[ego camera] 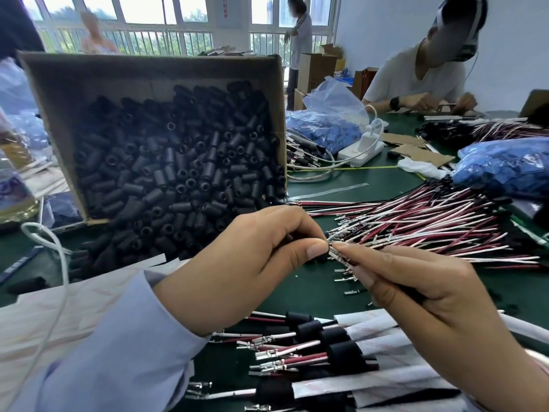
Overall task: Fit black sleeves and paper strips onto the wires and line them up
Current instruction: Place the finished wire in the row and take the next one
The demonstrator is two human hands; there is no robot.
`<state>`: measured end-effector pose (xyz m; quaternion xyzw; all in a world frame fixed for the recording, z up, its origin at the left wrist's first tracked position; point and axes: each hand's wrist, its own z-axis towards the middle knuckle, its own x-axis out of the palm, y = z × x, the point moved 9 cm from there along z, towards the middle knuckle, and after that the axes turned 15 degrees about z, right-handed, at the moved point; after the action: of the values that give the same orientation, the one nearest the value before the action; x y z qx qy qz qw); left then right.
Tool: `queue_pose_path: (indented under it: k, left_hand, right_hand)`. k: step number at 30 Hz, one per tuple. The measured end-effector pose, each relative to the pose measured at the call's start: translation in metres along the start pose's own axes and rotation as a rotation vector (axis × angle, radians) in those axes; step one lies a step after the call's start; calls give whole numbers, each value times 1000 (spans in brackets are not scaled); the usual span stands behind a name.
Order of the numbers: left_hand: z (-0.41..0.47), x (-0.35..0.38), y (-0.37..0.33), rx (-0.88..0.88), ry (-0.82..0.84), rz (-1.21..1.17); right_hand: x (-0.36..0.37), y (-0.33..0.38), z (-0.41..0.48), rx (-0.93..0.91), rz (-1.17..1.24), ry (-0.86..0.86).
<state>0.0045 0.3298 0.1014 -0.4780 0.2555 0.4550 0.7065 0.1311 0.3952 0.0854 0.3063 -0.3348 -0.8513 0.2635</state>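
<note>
The box [59,93] of spare sleeves stood far left. The left hand [252,263] pinched one sleeve [326,253] between thumb and forefinger, bore apparently facing right. The wire [341,259] ran left to right, its terminal tip at the sleeve's mouth, gripped by the right hand [430,292]. The join sat midway between both hands.

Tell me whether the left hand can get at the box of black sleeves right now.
Probably yes: the box lies tipped open just behind the left hand, with nothing between them. Its fingers are busy, though, pinching a sleeve.
</note>
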Motion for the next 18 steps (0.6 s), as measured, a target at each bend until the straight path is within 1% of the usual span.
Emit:
queue_pose_path:
  k: [5,7,9,10,11,14,16,18]
  left_hand:
    - [0,-3,-1,-9,-22,-12]
    - [-1,-3,-3,22,-1,55]
    - [-2,1,-5,73,55,154]
    - [-2,3,-4,79,75,167]
    - [-2,4,-2,69,79,145]
    - [-3,6,5,3,57,-45]
    - [-4,17,3,23,74,-12]
    - [-6,31,1,18,79,-9]
  right_hand:
    - [1,1,-1,-3,12,-13]
    - [4,0,-1,11,12,1]
    - [9,-2,-2,31,26,24]
    - [12,-4,-2,43,28,25]
    - [14,-5,-3,56,19,22]
    - [23,-15,-6,160,-62,59]
    - [30,-22,-8,232,-174,136]
    - [32,-24,-8,278,-231,155]
